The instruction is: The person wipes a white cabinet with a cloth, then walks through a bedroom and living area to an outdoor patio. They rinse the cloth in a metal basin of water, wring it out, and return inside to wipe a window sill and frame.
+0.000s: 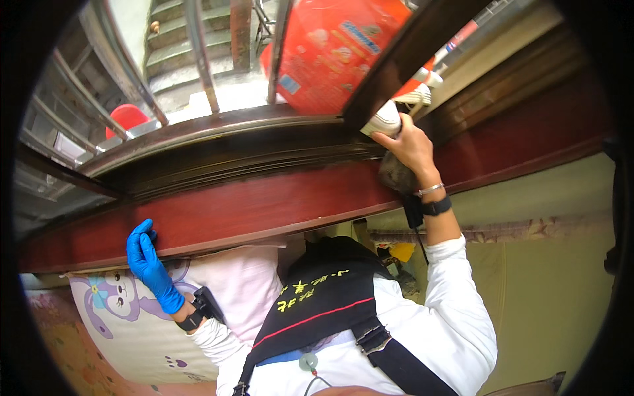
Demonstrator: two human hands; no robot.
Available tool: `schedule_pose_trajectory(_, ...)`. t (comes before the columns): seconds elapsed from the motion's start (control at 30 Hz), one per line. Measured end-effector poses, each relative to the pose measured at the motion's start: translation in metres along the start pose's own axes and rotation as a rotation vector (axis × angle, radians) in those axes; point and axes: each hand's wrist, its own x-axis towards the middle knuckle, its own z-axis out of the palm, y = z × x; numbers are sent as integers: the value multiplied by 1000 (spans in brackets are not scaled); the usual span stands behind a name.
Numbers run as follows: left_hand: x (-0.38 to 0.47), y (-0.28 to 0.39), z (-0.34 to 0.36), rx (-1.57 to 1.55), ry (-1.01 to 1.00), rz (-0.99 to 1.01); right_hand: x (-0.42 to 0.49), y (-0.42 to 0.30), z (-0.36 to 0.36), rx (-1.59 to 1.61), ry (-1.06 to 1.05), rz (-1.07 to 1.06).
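My right hand (408,146) is bare and grips the end of a white shoe (385,119), beside a dark upright of the window frame (391,64). A second pale shoe (420,95) with a lace lies just beyond it. Below my right wrist, a grey-brown cloth (396,173) rests on the dark red windowsill (257,190); whether the hand touches it is unclear. My left hand (150,265) wears a blue glove and is held over the sill's near edge. Its fingers are loosely bent, with nothing visible in them.
Metal bars (200,54) stand outside the window. A red plastic bag (327,59) with printing leans behind them. Concrete steps (190,39) and a red rounded object (126,119) are beyond. Below the sill hangs a cartoon-printed cloth (233,282); at right is a pale green curtain (540,287).
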Motion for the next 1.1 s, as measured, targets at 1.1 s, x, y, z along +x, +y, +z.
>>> schedule_pose_trajectory(1.1,-40,156,208,-193,-607,272,8,41,5,-51,94,-527)
